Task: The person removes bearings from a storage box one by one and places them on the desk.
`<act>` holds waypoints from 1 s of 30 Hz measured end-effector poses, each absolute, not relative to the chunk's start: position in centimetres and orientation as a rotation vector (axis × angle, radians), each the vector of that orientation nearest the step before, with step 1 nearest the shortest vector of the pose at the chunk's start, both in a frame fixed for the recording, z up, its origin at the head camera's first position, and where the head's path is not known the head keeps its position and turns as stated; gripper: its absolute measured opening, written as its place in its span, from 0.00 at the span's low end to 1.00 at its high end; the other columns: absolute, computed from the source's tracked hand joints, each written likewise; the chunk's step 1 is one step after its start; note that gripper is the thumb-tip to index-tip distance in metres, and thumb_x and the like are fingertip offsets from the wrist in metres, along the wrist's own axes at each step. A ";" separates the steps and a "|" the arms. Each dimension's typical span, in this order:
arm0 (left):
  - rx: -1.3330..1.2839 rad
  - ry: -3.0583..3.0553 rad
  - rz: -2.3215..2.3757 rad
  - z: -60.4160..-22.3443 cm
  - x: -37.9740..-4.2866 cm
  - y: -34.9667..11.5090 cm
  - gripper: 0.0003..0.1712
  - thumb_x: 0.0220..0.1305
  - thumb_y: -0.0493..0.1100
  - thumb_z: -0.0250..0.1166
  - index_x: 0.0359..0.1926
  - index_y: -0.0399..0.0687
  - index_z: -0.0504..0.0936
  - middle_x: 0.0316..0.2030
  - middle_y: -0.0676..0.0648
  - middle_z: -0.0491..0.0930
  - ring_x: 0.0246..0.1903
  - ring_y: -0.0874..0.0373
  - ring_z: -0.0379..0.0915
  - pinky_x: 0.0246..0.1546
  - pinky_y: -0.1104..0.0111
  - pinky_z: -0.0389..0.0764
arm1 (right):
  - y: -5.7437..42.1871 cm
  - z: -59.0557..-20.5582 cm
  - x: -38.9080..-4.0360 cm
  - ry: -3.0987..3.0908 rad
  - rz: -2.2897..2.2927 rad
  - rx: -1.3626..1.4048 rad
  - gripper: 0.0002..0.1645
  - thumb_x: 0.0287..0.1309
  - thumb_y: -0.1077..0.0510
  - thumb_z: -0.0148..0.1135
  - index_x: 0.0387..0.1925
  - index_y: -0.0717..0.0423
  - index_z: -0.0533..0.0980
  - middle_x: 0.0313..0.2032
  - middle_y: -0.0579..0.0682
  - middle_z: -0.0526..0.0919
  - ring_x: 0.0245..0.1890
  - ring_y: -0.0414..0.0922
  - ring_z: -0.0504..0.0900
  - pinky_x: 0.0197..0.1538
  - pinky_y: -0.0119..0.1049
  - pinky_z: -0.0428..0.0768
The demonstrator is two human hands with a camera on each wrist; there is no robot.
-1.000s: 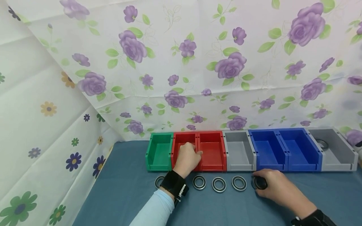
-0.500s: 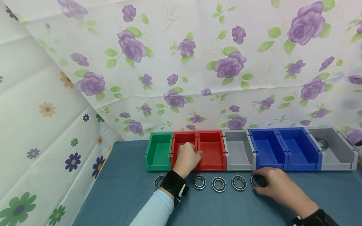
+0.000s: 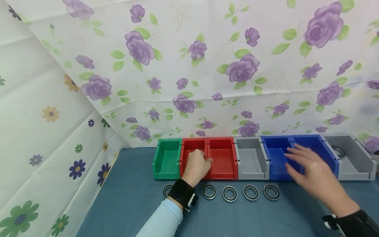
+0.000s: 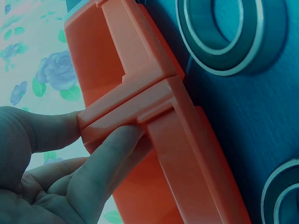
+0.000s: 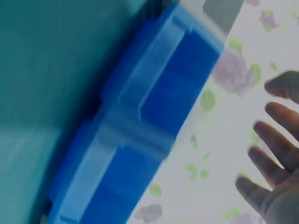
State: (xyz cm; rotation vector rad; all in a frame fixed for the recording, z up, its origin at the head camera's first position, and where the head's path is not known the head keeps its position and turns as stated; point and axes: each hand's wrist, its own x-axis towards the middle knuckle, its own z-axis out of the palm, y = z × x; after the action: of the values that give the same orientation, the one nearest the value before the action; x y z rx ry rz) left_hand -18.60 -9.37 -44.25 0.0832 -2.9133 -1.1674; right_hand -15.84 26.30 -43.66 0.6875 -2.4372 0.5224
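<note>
My left hand [image 3: 196, 167] pinches the adjoining walls of two red bins [image 3: 222, 161], thumb on one side and fingers on the other; the left wrist view shows this grip on the red bin walls [image 4: 126, 105]. My right hand [image 3: 319, 174] is held over the blue bins [image 3: 276, 158] with fingers spread and nothing in it; the right wrist view shows its fingers [image 5: 275, 140] apart from the blue bins. Below the bins lies a row of several ball bearings, among them one bearing [image 3: 271, 186] nearest the right hand and another bearing [image 3: 209, 185] beside the left wrist.
A green bin [image 3: 167, 159] ends the row at left, with a grey bin [image 3: 251, 159] in the middle. The right-end grey bin [image 3: 355, 166] holds a bearing [image 3: 339, 151]. Blue cloth [image 3: 118, 204] covers the table, and a flowered sheet [image 3: 213, 65] hangs behind.
My right hand has let go of the rightmost bearing in the row and moved up and to the right, its fingers spreading. The left hand has stayed on the red bins.
</note>
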 end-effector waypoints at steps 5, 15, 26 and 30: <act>0.087 -2.904 -1.175 -44.2 -18.5 -9.4 0.18 0.55 0.48 0.68 0.42 0.40 0.81 0.22 0.55 0.77 0.20 0.64 0.72 0.25 0.71 0.77 | 29.0 -42.6 -17.2 -2.357 0.459 0.657 0.29 0.36 0.62 0.67 0.48 0.61 0.77 0.59 0.60 0.69 0.66 0.55 0.55 0.63 0.57 0.49; 0.075 -2.900 -1.173 -44.2 -18.5 -9.5 0.14 0.55 0.48 0.67 0.38 0.42 0.82 0.19 0.56 0.75 0.19 0.64 0.71 0.24 0.72 0.77 | 34.3 -43.1 -18.9 -2.449 0.234 0.460 0.40 0.34 0.73 0.63 0.57 0.67 0.68 0.63 0.67 0.59 0.67 0.59 0.47 0.65 0.55 0.45; 0.072 -2.911 -1.177 -44.3 -18.7 -9.5 0.10 0.57 0.46 0.66 0.32 0.45 0.80 0.14 0.55 0.72 0.18 0.63 0.71 0.22 0.74 0.75 | 39.8 -48.0 -20.7 -2.624 0.338 0.177 0.24 0.45 0.77 0.47 0.49 0.74 0.68 0.53 0.74 0.65 0.63 0.64 0.55 0.65 0.53 0.47; 0.081 -2.908 -1.187 -44.4 -18.7 -9.5 0.12 0.57 0.47 0.67 0.37 0.42 0.81 0.16 0.55 0.73 0.19 0.63 0.71 0.22 0.74 0.75 | 41.0 -49.2 -21.2 -2.703 0.387 0.133 0.25 0.46 0.76 0.50 0.51 0.73 0.67 0.53 0.75 0.65 0.58 0.68 0.59 0.60 0.59 0.54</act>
State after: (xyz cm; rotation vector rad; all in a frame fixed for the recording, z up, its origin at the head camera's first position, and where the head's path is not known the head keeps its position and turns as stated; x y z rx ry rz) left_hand -18.70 -9.50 -44.37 0.0807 -2.9082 -1.1874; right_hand -21.16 40.96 -49.19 0.1331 -2.7028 0.3867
